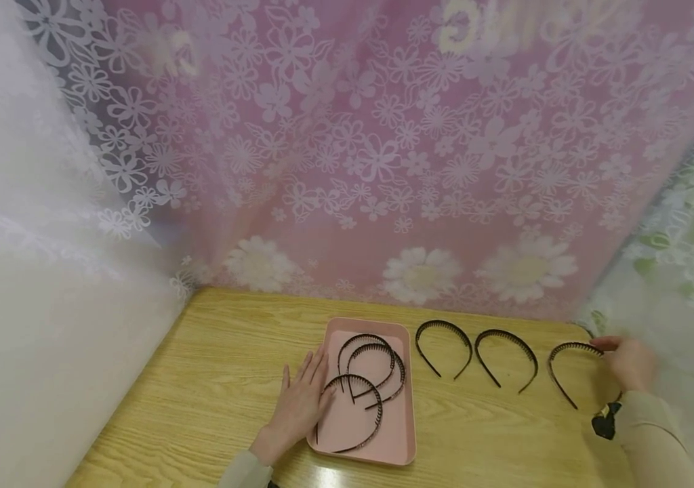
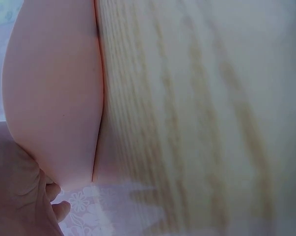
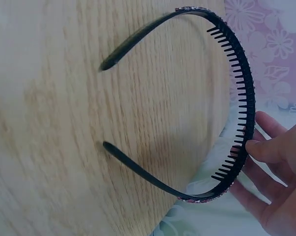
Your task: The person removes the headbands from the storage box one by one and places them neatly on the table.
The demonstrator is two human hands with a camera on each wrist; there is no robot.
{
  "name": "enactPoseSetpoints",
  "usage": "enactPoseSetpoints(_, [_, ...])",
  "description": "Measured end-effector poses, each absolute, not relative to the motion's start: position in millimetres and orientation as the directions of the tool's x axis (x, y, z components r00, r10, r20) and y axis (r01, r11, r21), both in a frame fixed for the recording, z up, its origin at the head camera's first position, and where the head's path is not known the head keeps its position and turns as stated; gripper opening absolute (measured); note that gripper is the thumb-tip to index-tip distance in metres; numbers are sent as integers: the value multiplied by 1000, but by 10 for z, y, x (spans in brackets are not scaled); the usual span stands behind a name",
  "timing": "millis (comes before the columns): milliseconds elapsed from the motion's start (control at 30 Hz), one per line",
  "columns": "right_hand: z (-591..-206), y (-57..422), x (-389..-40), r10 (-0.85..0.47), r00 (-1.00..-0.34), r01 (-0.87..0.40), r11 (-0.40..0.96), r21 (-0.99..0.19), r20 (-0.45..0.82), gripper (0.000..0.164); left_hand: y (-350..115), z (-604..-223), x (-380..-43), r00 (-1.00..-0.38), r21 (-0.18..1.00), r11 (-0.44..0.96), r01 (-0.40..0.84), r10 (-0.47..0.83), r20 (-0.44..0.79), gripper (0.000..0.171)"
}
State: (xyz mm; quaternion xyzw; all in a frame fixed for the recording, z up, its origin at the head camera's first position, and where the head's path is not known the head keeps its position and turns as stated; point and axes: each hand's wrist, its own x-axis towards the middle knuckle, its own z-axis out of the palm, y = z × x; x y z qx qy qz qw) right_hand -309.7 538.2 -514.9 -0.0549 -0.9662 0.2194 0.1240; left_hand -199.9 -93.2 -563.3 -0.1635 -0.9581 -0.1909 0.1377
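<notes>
At the table's far right, my right hand [image 1: 632,362] pinches a black toothed headband [image 1: 566,345] on its curved top. The right wrist view shows the thumb on the inner, toothed side of this headband [image 3: 251,88]; glittery trim runs along its outer edge. Its two ends point toward the table. My left hand [image 1: 301,400] lies with fingers extended over the left rim of a pink tray [image 1: 404,451]. Several black headbands [image 1: 380,407] overlap inside that tray. The left wrist view has the tray's outer wall [image 2: 54,88] beside the hand [image 2: 20,182].
Two more black headbands, one nearer the tray [image 1: 443,324] and one further right [image 1: 499,332], lie in a row on the wooden table [image 1: 213,379]. A pink floral curtain [image 1: 347,169] hangs behind the table. Pale sheets [image 1: 36,305] flank both sides.
</notes>
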Motion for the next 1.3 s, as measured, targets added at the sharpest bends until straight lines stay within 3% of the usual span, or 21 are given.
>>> enactPoseSetpoints(333, [-5324,5445,-3225,164,-962,48,888,-458,216,36,-937,-5626,-2016,-923,307,887,346,262,282,62])
enactPoseSetpoints(700, [-5425,5452,-3307,239,-965,153,848,-507,108,36,-943,-5664,-2020,-912,305,882,358,259,318,64])
enactPoseSetpoints(900, [-5428,5433,-3325,258,-958,161,846,-508,125,37,-940,-5645,-2024,-928,314,888,336,255,273,63])
enactPoseSetpoints(1300, [-5459,5415,-3283,277,-955,180,824,-537,105,36,-956,-5678,-2024,-901,299,877,376,271,340,64])
